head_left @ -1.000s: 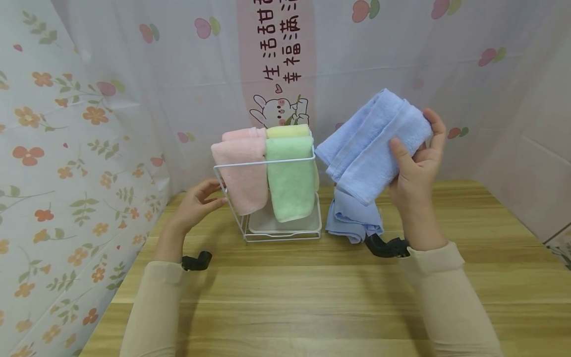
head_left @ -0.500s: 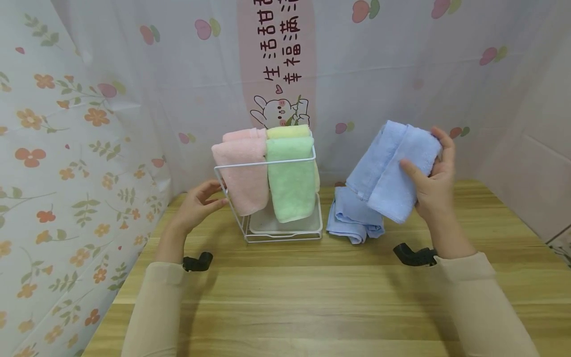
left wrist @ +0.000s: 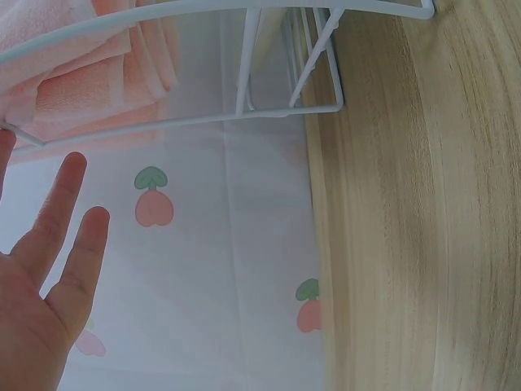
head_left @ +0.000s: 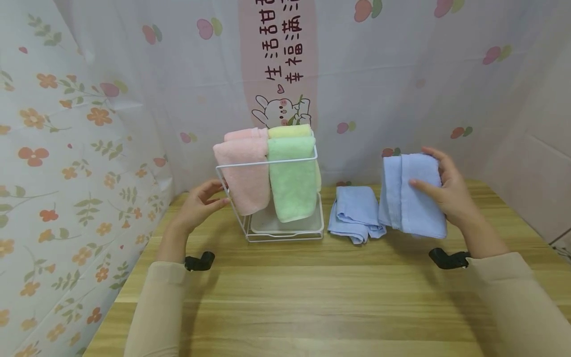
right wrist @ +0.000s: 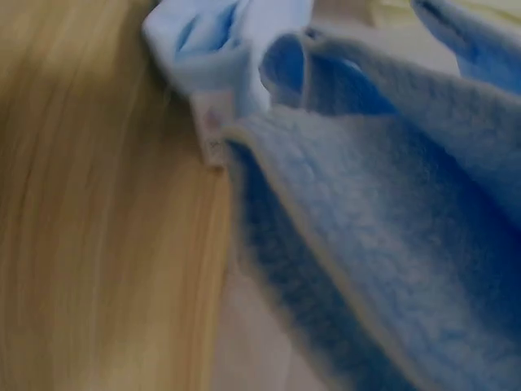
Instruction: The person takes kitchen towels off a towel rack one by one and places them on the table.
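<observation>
My right hand (head_left: 455, 198) pinches a folded light blue towel (head_left: 421, 198), thumb on its front and fingers behind. The towel hangs just above the table, and its folds fill much of the right wrist view (right wrist: 383, 212). Beside it on the table lies another crumpled blue towel (head_left: 357, 208). My left hand (head_left: 196, 208) is at the left side of a white wire rack (head_left: 285, 237), its fingers (left wrist: 81, 244) fairly straight, some fingertips at the wire. Over the rack hang pink (head_left: 245, 173), green (head_left: 292, 178) and yellow (head_left: 289, 131) towels.
A pale tray (head_left: 281, 225) sits in the rack's base. The wooden table (head_left: 303, 292) extends in front. A patterned curtain (head_left: 379, 89) hangs behind, and a floral sheet (head_left: 80, 173) covers the left side.
My right hand has carried the blue towel down and to the right, away from the rack, baring the crumpled one on the table. My left hand has stayed beside the rack.
</observation>
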`<act>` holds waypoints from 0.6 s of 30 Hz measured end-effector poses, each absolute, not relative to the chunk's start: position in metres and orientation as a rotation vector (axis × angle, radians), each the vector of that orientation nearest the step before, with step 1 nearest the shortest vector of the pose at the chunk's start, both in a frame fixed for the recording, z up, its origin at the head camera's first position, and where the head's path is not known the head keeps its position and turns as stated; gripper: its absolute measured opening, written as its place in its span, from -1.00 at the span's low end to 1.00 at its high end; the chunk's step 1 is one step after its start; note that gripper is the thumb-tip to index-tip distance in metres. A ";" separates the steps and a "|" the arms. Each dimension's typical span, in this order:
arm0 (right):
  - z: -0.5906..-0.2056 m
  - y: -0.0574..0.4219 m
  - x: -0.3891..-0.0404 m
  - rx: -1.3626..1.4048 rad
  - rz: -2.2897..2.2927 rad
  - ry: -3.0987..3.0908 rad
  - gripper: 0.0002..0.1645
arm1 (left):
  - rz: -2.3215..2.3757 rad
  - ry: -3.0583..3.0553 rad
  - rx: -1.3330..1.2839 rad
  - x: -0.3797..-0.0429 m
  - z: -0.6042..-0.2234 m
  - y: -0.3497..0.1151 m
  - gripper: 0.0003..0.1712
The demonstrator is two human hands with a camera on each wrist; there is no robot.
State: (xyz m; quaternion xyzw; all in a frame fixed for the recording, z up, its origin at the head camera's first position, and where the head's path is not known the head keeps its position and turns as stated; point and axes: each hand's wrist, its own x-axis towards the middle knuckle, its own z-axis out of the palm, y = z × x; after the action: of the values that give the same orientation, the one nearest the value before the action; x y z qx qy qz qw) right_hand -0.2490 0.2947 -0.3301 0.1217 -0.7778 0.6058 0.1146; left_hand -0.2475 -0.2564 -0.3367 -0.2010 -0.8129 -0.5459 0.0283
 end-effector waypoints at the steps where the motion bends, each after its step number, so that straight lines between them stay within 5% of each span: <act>1: -0.331 0.298 -0.250 0.336 1.724 -2.347 -0.09 | -1.678 -2.509 -0.623 -0.248 -0.337 -0.257 -0.64; 18: -0.369 0.321 -0.276 0.369 1.509 -2.757 -0.14 | -1.695 -2.487 -0.639 -0.247 -0.337 -0.256 -0.59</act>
State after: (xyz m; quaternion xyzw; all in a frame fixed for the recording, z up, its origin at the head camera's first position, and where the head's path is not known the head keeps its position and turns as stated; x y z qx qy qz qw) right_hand -0.2762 0.3210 -0.3690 0.1167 -0.8711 0.4768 -0.0114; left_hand -0.2472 -0.2560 -0.3372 -0.2076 -0.8079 -0.5506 0.0326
